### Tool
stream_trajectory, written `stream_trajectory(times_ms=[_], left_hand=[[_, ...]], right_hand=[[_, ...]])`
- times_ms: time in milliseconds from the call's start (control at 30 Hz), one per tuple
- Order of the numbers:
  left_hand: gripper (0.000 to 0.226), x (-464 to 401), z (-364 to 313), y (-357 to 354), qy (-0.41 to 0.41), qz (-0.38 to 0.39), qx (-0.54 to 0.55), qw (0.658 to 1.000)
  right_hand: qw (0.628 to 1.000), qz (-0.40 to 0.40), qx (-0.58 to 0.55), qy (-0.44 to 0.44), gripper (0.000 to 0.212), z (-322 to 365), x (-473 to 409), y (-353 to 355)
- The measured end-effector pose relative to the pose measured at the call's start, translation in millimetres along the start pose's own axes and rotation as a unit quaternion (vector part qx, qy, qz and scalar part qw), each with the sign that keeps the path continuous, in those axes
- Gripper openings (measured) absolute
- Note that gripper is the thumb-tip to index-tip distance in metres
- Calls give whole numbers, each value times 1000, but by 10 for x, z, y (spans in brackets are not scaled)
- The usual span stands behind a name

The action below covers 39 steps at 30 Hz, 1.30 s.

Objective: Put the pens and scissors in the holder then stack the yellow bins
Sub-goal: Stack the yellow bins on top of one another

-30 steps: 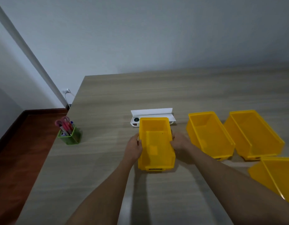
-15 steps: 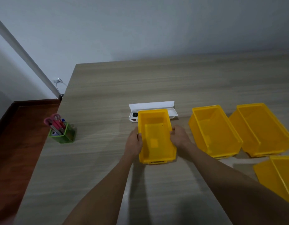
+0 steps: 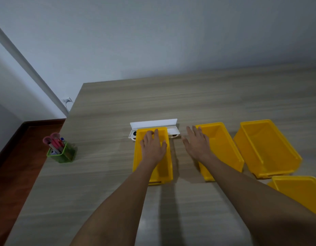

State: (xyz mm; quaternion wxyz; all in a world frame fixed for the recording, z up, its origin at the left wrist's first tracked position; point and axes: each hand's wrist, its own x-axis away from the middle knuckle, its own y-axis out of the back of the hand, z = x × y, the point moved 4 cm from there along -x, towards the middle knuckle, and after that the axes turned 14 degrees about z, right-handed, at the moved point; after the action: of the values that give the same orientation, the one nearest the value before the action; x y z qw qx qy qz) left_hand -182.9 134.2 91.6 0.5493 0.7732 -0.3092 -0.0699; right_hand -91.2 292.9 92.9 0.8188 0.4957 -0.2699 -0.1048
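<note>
A yellow bin [image 3: 165, 172] stands on the table centre, with another bin apparently nested inside it. My left hand [image 3: 152, 148] lies flat over its opening, fingers spread, palm down. My right hand [image 3: 196, 145] hovers open between that bin and a second yellow bin [image 3: 222, 148] to its right, overlapping its left rim. A third yellow bin [image 3: 267, 150] stands further right and a fourth [image 3: 300, 190] at the lower right edge. At the table's left edge a green holder [image 3: 62, 154] carries pink-handled scissors [image 3: 51, 138] and pens [image 3: 58, 144].
A white open case [image 3: 153, 124] lies just behind the centre bin. The wooden table [image 3: 104, 174] ends at its left edge beside the holder, with red-brown floor [image 3: 13, 167] below. A wall socket with cable [image 3: 67, 100] sits on the wall left of the table.
Both hands have let go of the centre bin's sides. My left hand now rests on top of it, and my right hand has moved right towards the second bin.
</note>
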Motion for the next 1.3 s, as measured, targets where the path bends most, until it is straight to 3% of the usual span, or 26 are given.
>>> stream_trajectory(times_ms=[133, 367, 567, 667, 767, 867, 1067, 1300], left_hand=[[60, -20, -663, -284, -37, 28, -52, 998], [60, 14, -1375, -912, -47, 138, -20, 989], [60, 29, -1460, -1141, 25, 133, 240, 961], [43, 79, -1387, -1140, 14, 137, 265, 955], [31, 93, -1254, -1064, 22, 109, 243, 964], [35, 100, -1114, -836, 34, 62, 235, 969], [38, 120, -1008, -66, 8, -3, 337, 942], [47, 10, -429, 838, -50, -40, 341, 938]], right_hand=[[999, -1, 27, -26, 63, -598, 56, 208], [994, 21, -29, -102, 71, -1435, 147, 307], [979, 65, -135, -137, 54, -1775, 114, 238], [979, 47, -153, -126, 42, -1806, 95, 217], [976, 45, -187, -105, 35, -1755, 55, 232], [961, 48, -252, -104, 33, -1564, -5, 335], [952, 5, -304, -45, 29, -897, -40, 790], [953, -21, -301, 32, 32, 38, -89, 993]])
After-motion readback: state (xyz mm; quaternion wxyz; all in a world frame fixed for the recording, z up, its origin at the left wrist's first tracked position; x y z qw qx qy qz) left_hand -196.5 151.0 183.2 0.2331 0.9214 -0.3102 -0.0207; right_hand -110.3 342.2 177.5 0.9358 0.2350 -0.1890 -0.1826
